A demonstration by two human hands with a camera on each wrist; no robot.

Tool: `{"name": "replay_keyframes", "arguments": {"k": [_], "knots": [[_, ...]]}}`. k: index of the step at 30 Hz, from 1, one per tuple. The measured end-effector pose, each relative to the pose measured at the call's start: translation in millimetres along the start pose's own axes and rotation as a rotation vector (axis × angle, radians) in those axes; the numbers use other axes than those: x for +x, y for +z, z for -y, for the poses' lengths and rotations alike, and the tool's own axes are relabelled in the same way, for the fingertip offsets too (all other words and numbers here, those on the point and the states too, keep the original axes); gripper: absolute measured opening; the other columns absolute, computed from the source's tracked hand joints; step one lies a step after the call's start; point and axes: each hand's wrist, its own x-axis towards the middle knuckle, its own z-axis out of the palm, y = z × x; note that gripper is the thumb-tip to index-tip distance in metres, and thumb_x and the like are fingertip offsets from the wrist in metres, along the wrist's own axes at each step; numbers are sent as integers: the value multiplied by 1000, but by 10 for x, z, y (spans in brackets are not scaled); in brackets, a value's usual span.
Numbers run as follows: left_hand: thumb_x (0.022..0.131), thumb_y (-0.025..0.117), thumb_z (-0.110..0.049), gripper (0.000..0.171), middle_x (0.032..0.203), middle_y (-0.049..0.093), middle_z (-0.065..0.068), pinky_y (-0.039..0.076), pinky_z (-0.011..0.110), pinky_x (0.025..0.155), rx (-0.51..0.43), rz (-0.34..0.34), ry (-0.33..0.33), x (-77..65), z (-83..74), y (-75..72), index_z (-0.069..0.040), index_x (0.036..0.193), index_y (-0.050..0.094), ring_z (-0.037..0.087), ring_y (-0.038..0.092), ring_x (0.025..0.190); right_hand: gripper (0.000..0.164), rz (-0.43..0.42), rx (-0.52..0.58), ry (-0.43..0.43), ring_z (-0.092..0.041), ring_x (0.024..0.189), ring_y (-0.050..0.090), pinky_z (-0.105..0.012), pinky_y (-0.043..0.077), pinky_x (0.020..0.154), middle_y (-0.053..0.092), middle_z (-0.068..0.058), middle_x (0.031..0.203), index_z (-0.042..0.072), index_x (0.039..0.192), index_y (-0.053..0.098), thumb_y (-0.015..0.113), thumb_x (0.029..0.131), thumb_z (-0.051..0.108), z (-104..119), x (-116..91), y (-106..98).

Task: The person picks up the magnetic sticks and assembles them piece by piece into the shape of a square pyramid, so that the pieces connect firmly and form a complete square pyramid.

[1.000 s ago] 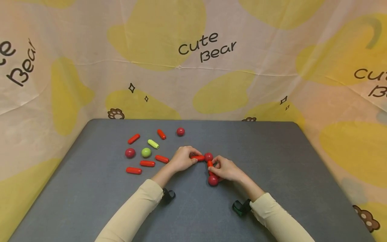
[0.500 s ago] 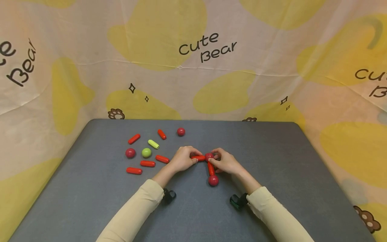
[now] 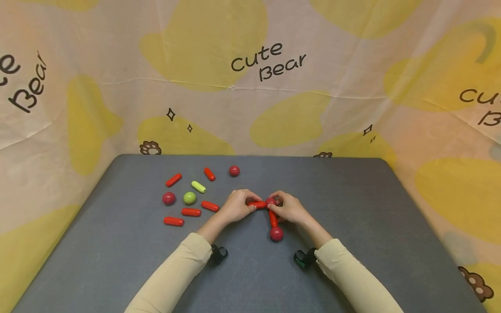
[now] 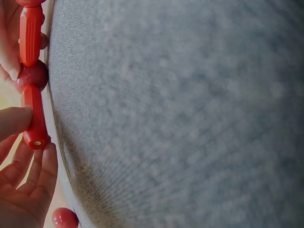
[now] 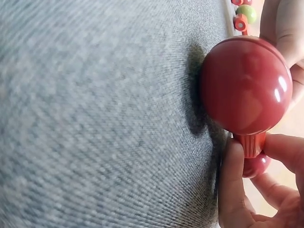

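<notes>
In the head view, my left hand [image 3: 238,205] pinches a red rod [image 3: 257,204], whose right end meets a red ball [image 3: 270,202]. Thumb and fingers of my right hand [image 3: 290,208] grip that ball. From it a second red rod [image 3: 273,218] runs toward me to another red ball [image 3: 276,234], so the joined pieces form a corner. Up close in the left wrist view, the held rod [image 4: 34,114] shows a small metallic dot on its free end. The nearer ball [image 5: 246,85] looms large in the right wrist view, partly hiding the rod behind it.
On the left of the grey table [image 3: 352,200] lie several loose red rods [image 3: 173,221], a light green rod [image 3: 198,187], a green ball [image 3: 189,198] and two red balls, one left [image 3: 168,198] and one far [image 3: 234,171]. A printed cloth [image 3: 282,113] stands behind the table.
My right hand has moved up from the near red rod to the corner ball and now grips it. My left hand stays on its rod.
</notes>
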Motion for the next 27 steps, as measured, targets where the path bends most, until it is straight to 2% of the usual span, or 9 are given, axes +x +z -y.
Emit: {"name": "replay_keyframes", "arguments": {"k": [8, 12, 16, 21, 27], "knots": [[79, 68, -8, 20, 95, 67, 1, 50, 26, 67, -85, -33, 21, -70, 40, -90, -12, 99, 71, 13, 63, 79, 27, 1, 14, 1, -15, 53, 57, -29, 51, 51, 56, -7, 88, 10, 111, 59, 65, 86, 18, -20, 13, 10], [79, 68, -8, 21, 97, 67, 0, 51, 28, 73, -86, -66, 28, -145, 63, -218, -11, 100, 70, 14, 64, 84, 27, -1, 12, -5, -15, 52, 56, -29, 51, 50, 56, -8, 88, 9, 111, 58, 65, 86, 18, -28, 18, 13], [79, 69, -7, 22, 97, 67, 5, 52, 34, 75, -100, -121, 39, -243, 115, -387, -9, 100, 70, 21, 63, 87, 28, -1, 3, -10, -14, 52, 55, -29, 51, 49, 56, -7, 89, 9, 111, 58, 65, 86, 17, -28, 11, 8], [79, 69, -11, 23, 100, 66, 6, 53, 36, 75, -108, -200, -3, -362, 235, -591, -8, 102, 69, 23, 64, 88, 28, 1, -8, -12, -13, 54, 54, -29, 51, 49, 56, -7, 90, 10, 112, 58, 65, 86, 18, -28, 4, 2], [79, 71, -13, 24, 101, 66, 8, 53, 38, 72, -96, -339, -74, -513, 406, -799, -10, 103, 68, 23, 65, 84, 28, 1, -19, -24, -13, 55, 53, -28, 50, 48, 56, -7, 90, 9, 112, 58, 65, 86, 18, -24, 1, 3]]}}
